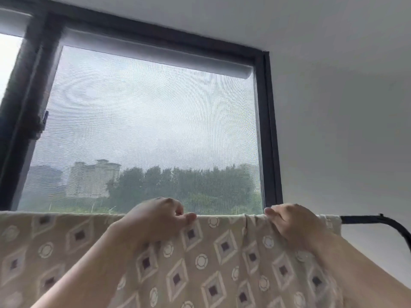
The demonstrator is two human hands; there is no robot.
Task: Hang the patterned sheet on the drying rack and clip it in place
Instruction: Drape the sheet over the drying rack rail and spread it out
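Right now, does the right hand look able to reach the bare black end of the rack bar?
Probably yes. The right hand grips the patterned sheet near its right edge, and the bare black bar begins just beyond, with nothing between.

Soft grey daylight is coming through the window [146, 130], its mesh screen hazing the view outside and showing moiré rings. The dark frame is bowing at the picture's left edge, wide-angle distortion. Whole picture is looking slightly soft; no hard shadows showing.

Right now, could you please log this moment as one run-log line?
stage: positioning | beige diamond-patterned sheet: draped over black metal rack bar | left hand: pinching top edge | right hand: gripping top edge | clips: none visible
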